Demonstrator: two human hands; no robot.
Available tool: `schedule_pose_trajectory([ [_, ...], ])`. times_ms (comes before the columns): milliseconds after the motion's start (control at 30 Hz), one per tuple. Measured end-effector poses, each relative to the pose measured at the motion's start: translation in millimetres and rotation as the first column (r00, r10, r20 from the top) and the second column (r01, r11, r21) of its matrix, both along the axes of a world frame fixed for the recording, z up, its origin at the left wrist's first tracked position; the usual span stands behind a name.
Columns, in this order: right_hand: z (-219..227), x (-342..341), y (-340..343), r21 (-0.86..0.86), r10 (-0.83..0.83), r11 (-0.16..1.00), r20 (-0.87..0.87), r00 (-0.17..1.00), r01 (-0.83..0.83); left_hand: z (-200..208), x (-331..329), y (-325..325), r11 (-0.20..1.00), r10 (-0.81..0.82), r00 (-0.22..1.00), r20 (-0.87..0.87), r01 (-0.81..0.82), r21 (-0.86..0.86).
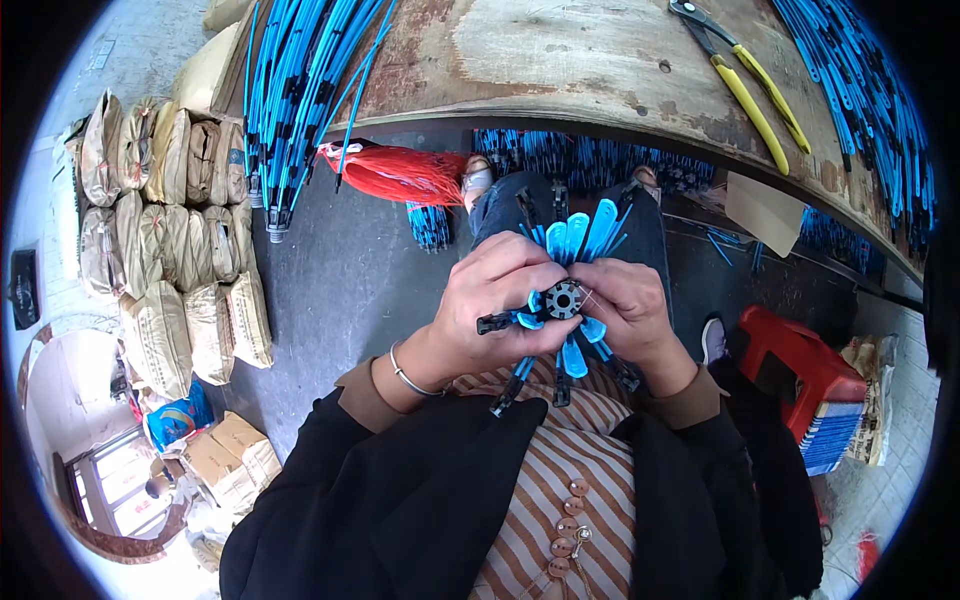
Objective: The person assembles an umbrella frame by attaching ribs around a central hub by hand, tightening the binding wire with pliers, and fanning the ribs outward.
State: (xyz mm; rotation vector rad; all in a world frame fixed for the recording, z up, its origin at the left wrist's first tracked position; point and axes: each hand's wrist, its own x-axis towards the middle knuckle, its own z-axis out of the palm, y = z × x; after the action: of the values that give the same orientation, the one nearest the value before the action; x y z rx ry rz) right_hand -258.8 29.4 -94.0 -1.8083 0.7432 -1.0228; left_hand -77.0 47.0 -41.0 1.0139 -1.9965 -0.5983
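Observation:
Over my lap, both hands are closed around a round black notched hub [563, 299] with a hole in its middle. Flat blue ribs [574, 358] with black jointed ends fan out from it on all sides, like part of an umbrella frame. My left hand [500, 300] wraps the hub's left side, with its thumb and fingers among the ribs. From the right, my right hand [630, 308] pinches the hub's edge. A thin light wire [597, 298] shows beside the hub at the right fingers. The hub's underside is hidden.
Ahead stands a worn wooden table [560, 50] bearing yellow-handled pliers [750, 90] and bundles of blue ribs [305, 90]. Red strands [400, 175] hang below its edge. Stacked sacks [165, 200] are on the left, a red plastic case [800, 370] on the right.

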Motion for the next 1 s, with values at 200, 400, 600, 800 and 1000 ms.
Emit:
schedule_pose_trajectory([
  [200, 1, -1, 0, -0.087, -0.019, 0.996, 0.011, 1.0, 0.02, -5, 1, 1, 0.996, -0.038, 0.997, -0.069, 0.044, 0.079],
  [400, 4, -2, 0, -0.218, -0.009, 0.976, -0.013, 1.0, 0.006, -4, 4, -5, 0.995, -0.088, 0.993, -0.076, 0.092, 0.049],
  [600, 20, -7, -1, -0.259, 0.064, 0.961, -0.134, 0.989, -0.097, -4, 6, -6, 0.991, -0.114, 0.991, -0.069, 0.119, 0.067],
  [800, 29, -15, -5, -0.282, 0.097, 0.941, -0.302, 0.948, -0.186, -5, -6, -1, 0.996, -0.01, 1.0, 0.025, 0.008, 0.094],
  [1000, 23, -16, -6, -0.256, 0.104, 0.953, -0.219, 0.97, -0.16, -2, -7, -3, 0.96, -0.027, 0.997, -0.068, 0.045, 0.275],
])
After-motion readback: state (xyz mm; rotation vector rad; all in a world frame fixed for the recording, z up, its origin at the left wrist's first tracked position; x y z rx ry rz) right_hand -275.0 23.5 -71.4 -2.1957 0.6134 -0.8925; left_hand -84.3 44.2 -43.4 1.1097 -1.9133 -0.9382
